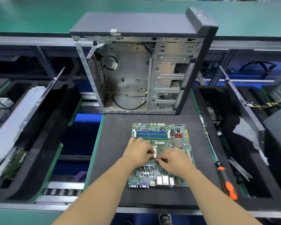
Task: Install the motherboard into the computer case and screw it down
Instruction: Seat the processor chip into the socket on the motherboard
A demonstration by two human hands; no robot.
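A green motherboard (159,133) with blue memory slots lies flat on the black mat (113,137), in front of the open computer case (136,75). The case stands upright with its side off, loose black cables inside. My left hand (139,151) and my right hand (175,159) are both over the board's middle, fingers curled at the processor socket (155,151). My fingertips touch or pinch something small and metallic there; what exactly is hidden. An orange-and-black screwdriver (227,184) lies on the mat's right edge.
Black foam trays stand on both sides: the left one (44,135) holds a wrapped panel and a green board, the right one (243,143) holds metal parts, white wrapping and yellow cables. A green conveyor belt (39,15) runs behind the case.
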